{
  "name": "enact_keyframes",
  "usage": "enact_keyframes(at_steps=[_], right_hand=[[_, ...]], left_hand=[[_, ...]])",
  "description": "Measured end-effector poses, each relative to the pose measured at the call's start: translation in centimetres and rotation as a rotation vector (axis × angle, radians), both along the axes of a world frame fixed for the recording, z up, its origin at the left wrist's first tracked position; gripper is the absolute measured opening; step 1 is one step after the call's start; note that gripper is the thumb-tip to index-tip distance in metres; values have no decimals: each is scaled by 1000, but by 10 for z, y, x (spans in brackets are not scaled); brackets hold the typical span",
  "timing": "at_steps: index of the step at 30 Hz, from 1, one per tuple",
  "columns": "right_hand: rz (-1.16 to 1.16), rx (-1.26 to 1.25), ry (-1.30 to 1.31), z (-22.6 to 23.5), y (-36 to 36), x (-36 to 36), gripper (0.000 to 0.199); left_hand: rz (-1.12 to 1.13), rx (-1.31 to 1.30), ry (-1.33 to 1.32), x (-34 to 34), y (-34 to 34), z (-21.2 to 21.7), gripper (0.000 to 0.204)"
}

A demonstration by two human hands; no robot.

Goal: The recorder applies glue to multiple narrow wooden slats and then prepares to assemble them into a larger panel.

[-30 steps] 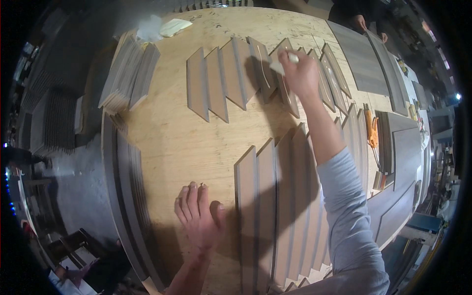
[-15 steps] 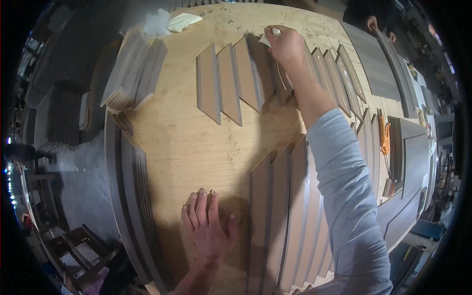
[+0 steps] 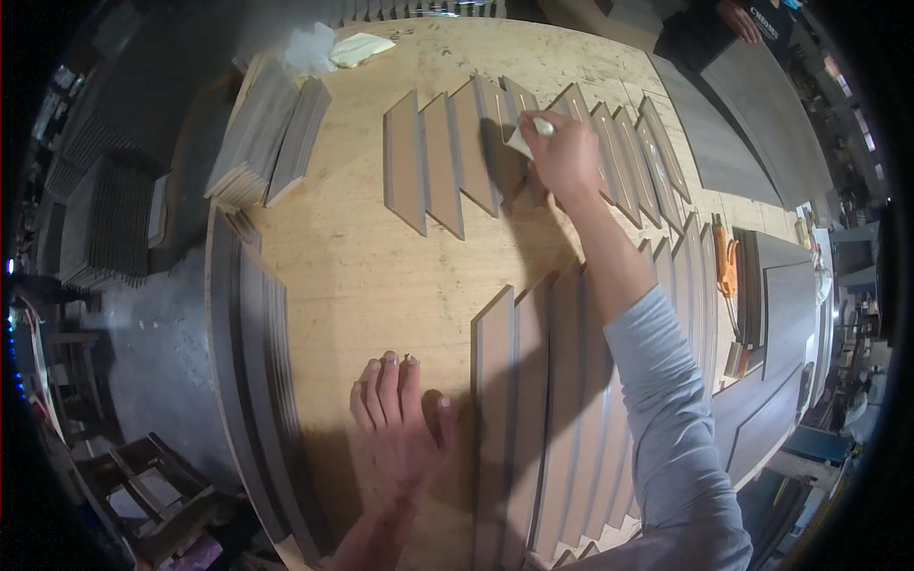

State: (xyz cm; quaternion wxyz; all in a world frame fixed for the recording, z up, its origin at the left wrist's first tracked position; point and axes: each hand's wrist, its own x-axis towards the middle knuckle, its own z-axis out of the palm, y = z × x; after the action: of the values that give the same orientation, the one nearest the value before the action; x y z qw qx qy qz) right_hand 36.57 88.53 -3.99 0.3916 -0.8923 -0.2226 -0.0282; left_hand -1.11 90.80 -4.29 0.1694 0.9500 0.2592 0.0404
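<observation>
My right hand (image 3: pixel 569 160) is closed around a small white glue dispenser (image 3: pixel 520 145), mostly hidden by my fingers. It hovers over the upper row of slanted brown board strips (image 3: pixel 404 167). A pale glue line (image 3: pixel 498 107) runs along a strip just left of this hand, and strips on its right bear similar lines. Flat on the wooden table (image 3: pixel 381 285), my left hand (image 3: pixel 402 423) has its fingers spread and holds nothing. Beside it lies the lower row of longer brown strips (image 3: pixel 492 409).
Grey boards stand stacked along the table's left edge (image 3: pixel 249 352) and upper left (image 3: pixel 252 133). Crumpled white plastic (image 3: pixel 362 49) lies at the far edge. An orange-handled tool (image 3: pixel 727 266) rests at right, near large grey panels (image 3: pixel 733 143). Another person's hand (image 3: pixel 739 19) shows top right.
My right hand has come nearer with the dispenser, down along the strips. A glue line now shows left of it. The other person's panel has shifted. My left hand stays in place.
</observation>
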Motion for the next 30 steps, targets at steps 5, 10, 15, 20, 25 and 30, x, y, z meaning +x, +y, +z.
enact_keyframes(at_steps=[5, 10, 15, 20, 25, 30], right_hand=[[39, -20, 43, -4, -16, -21, 28], [71, 12, 39, 1, -30, -28, 24], [-1, 401, 423, 46, -56, -55, 29], [-126, 1096, 1222, 55, -105, -143, 41], [-121, 1080, 1473, 37, -146, -196, 37], [-131, 985, 1371, 42, -152, -209, 32]], left_hand=[[-13, 14, -40, -1, 2, 4, 54], [-30, 28, -76, 2, -3, 1, 53], [18, 74, -144, 1, -5, -8, 52], [5, 81, -152, 0, -5, 2, 52], [-11, 79, -173, -2, -7, 0, 52], [8, 120, -169, -6, -7, 0, 52]])
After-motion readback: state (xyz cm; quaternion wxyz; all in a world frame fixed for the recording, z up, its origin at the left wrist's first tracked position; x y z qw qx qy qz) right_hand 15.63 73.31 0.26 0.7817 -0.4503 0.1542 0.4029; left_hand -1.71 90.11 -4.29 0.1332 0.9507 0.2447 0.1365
